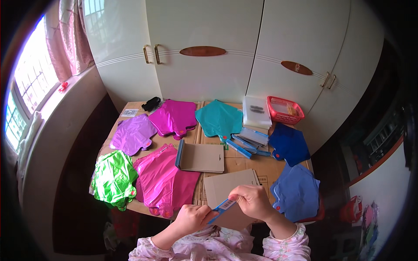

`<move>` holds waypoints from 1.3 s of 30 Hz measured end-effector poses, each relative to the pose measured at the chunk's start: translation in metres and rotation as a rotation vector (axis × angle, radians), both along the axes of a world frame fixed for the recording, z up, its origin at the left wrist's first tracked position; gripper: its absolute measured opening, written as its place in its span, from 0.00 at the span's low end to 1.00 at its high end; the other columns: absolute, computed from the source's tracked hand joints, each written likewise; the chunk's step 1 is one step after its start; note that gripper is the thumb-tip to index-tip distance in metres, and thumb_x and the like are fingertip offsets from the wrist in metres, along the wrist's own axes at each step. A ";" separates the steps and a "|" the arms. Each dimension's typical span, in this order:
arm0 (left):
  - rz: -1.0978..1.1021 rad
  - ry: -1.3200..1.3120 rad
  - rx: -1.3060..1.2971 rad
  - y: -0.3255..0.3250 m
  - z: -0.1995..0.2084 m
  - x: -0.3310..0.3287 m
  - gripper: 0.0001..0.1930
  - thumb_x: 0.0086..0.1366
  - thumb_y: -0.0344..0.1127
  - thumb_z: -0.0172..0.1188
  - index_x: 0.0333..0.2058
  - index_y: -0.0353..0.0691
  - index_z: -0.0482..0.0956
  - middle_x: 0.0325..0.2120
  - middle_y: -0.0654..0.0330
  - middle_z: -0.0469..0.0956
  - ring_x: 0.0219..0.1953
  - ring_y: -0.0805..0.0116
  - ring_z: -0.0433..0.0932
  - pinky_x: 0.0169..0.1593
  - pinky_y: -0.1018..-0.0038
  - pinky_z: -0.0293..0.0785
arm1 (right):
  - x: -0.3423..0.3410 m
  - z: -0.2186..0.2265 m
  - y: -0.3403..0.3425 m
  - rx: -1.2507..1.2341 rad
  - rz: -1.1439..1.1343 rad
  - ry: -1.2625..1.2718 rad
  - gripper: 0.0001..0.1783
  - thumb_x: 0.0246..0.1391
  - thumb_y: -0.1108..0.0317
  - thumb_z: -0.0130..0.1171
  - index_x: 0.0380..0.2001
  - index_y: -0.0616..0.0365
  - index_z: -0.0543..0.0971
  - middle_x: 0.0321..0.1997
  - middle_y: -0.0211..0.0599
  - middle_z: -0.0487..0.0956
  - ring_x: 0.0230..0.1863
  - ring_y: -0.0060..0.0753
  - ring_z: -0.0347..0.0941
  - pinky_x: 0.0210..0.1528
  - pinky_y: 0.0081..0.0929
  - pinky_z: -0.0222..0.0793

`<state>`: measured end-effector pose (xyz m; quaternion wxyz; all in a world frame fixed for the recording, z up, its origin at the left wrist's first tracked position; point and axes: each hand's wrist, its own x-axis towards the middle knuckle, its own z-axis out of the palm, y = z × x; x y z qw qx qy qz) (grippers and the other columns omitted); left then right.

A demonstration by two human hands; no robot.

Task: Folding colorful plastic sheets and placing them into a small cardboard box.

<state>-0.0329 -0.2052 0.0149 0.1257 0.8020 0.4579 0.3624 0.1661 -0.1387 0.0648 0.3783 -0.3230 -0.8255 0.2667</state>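
Both hands are over the near edge of the table, closed on a narrow blue card strip [224,205] with a white printed label. My left hand [190,219] pinches its lower left end. My right hand [254,202] grips the upper right end, thumb along the edge. Beneath them is a plain brown cardboard sheet [230,182]; whether the strip is joined to it I cannot tell. To the left of that sheet sits a stack of brown cards [202,158] with blue edges. Several blue and white card strips [247,143] lie loosely piled behind it.
Flat foil balloons ring the table: green [114,177], pink [167,178], lilac [133,132], magenta [174,116], teal [219,117], dark blue [289,145] and light blue [296,189]. At the back stand clear plastic bags [256,114] and a red basket [285,117]. White cabinets [204,82] close off the far side.
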 end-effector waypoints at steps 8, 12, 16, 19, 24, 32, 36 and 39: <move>0.065 -0.132 -0.172 0.007 -0.010 -0.013 0.14 0.57 0.34 0.59 0.17 0.38 0.66 0.08 0.58 0.64 0.10 0.62 0.67 0.15 0.71 0.62 | 0.008 0.013 0.047 0.017 -0.136 -0.032 0.04 0.50 0.71 0.55 0.25 0.59 0.77 0.22 0.40 0.77 0.25 0.37 0.76 0.25 0.27 0.68; 0.221 -0.504 -0.278 0.026 -0.006 -0.012 0.08 0.59 0.33 0.58 0.29 0.32 0.73 0.16 0.58 0.72 0.16 0.74 0.69 0.23 0.78 0.67 | 0.001 0.016 0.080 -0.014 -0.038 -0.052 0.06 0.51 0.70 0.55 0.26 0.61 0.77 0.22 0.39 0.76 0.24 0.35 0.75 0.27 0.27 0.67; 0.015 -0.825 -0.682 0.032 -0.011 -0.016 0.10 0.63 0.34 0.54 0.37 0.31 0.73 0.21 0.62 0.75 0.19 0.77 0.71 0.27 0.83 0.70 | -0.020 0.004 0.090 0.008 0.175 -0.143 0.09 0.52 0.64 0.56 0.31 0.59 0.77 0.25 0.40 0.76 0.27 0.38 0.74 0.30 0.29 0.67; 0.143 -0.838 -0.720 0.044 -0.024 -0.022 0.09 0.65 0.33 0.51 0.36 0.32 0.74 0.22 0.62 0.76 0.20 0.78 0.73 0.26 0.83 0.71 | -0.031 0.009 0.086 0.117 0.018 -0.070 0.14 0.52 0.60 0.55 0.37 0.59 0.76 0.35 0.42 0.77 0.37 0.44 0.73 0.39 0.33 0.68; 0.345 -1.249 -0.770 0.078 -0.051 -0.043 0.09 0.63 0.32 0.52 0.33 0.31 0.73 0.23 0.60 0.75 0.21 0.74 0.74 0.26 0.82 0.73 | -0.012 -0.005 0.080 0.306 -0.147 0.072 0.24 0.49 0.62 0.59 0.48 0.60 0.70 0.50 0.44 0.70 0.50 0.47 0.66 0.52 0.36 0.62; 0.329 -1.737 -0.679 0.092 -0.075 -0.042 0.15 0.62 0.31 0.51 0.44 0.26 0.65 0.38 0.49 0.72 0.39 0.62 0.76 0.42 0.73 0.77 | 0.032 -0.058 0.035 0.099 -0.292 -0.129 0.22 0.51 0.63 0.56 0.47 0.63 0.70 0.49 0.45 0.70 0.50 0.49 0.65 0.53 0.36 0.60; 0.323 -1.646 -0.754 0.063 -0.078 -0.018 0.22 0.59 0.29 0.52 0.52 0.32 0.61 0.48 0.49 0.66 0.48 0.58 0.70 0.50 0.66 0.69 | 0.068 -0.110 0.028 0.038 -0.505 -0.356 0.19 0.49 0.63 0.57 0.43 0.63 0.72 0.43 0.45 0.71 0.45 0.48 0.65 0.50 0.37 0.60; 0.329 -1.464 -0.867 0.040 -0.062 0.000 0.26 0.58 0.29 0.52 0.56 0.36 0.58 0.50 0.54 0.65 0.54 0.59 0.63 0.54 0.61 0.60 | 0.078 -0.124 0.026 -0.043 -0.541 -0.361 0.17 0.48 0.63 0.57 0.39 0.63 0.74 0.38 0.45 0.72 0.42 0.48 0.66 0.47 0.38 0.61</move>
